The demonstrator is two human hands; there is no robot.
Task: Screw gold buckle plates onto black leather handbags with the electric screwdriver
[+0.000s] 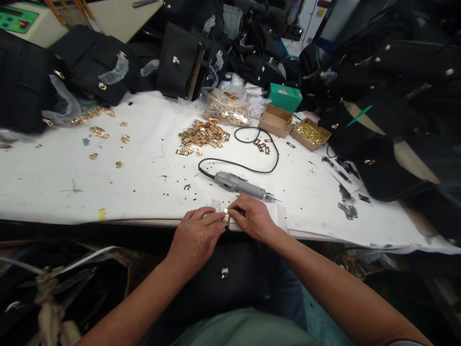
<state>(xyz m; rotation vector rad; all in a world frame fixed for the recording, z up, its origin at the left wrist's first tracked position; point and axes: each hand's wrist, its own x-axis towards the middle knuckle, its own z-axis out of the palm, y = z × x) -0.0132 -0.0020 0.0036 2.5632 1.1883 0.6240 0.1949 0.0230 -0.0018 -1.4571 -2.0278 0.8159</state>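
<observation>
Both hands meet at the table's front edge around a small gold metal fitting (226,217). My left hand (200,233) has its fingers pressed together against the fitting's left side. From the right, my right hand (251,216) pinches at the top of the same fitting. A black bag (237,283) with a gold clasp (224,273) hangs or lies below the edge, over the lap. Just beyond the hands a grey electric screwdriver (243,186) lies with its tip pointing right, its black cable looping behind it.
A pile of gold fittings (203,136) lies mid-table on the white table (144,192). Behind it are a plastic bag of fittings (228,108), an open cardboard box (275,121), a box of gold pieces (310,134) and a green box (285,97). Black bags (176,62) crowd the back and right.
</observation>
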